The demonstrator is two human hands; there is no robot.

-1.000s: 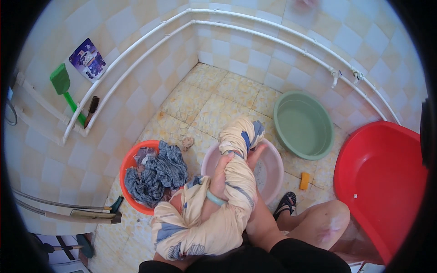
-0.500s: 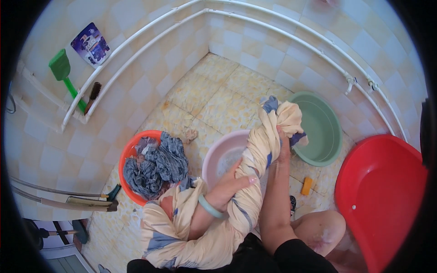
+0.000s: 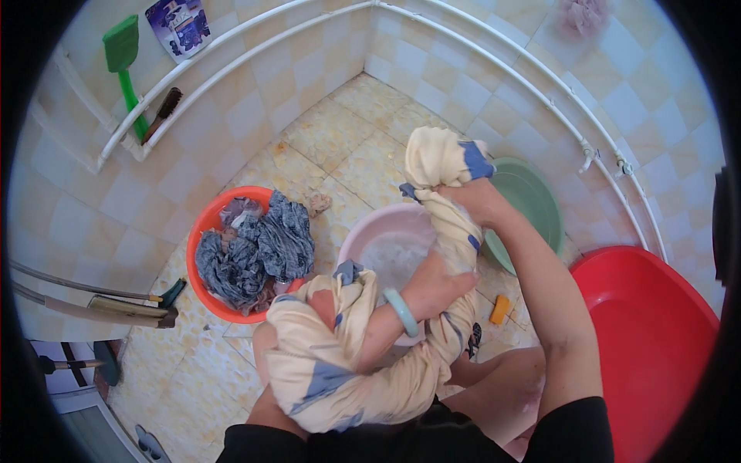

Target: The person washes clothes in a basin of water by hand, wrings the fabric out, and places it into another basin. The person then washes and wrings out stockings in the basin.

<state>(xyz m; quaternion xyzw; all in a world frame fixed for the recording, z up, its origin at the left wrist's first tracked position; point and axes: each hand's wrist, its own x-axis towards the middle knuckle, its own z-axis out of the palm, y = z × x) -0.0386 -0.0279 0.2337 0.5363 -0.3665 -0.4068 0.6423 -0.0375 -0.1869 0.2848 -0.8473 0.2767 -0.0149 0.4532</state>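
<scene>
A tiled washroom corner with beige checkered walls and a yellow stone floor [image 3: 340, 139] fills the view, and white pipes run along the walls. At about 9 o'clock stands an orange basin [image 3: 207, 287] full of grey-blue wet clothes [image 3: 255, 247]. In the middle is a pink basin [image 3: 378, 231] with foamy water, and at about 2 o'clock a green basin [image 3: 532, 204]. At 4 o'clock sits a large red tub [image 3: 656, 339].

The cream cloth with blue patches [image 3: 363, 370] hangs in the air over the pink basin, twisted like a thick rope. Its long axis runs from the bundle at 7 o'clock, near the person's lap, up to the bunched end at 1 o'clock. The left hand [image 3: 432, 289], with a pale green bangle at the wrist, is closed tight around the middle of the twist. The right hand [image 3: 475, 202] grips the upper part, just under the top end.

I think the wet cloth may slip from the grip, because it looks heavy and soaked. Also the low bundle may touch the floor and get dirty, and squeezed water may fall outside the basin.
</scene>
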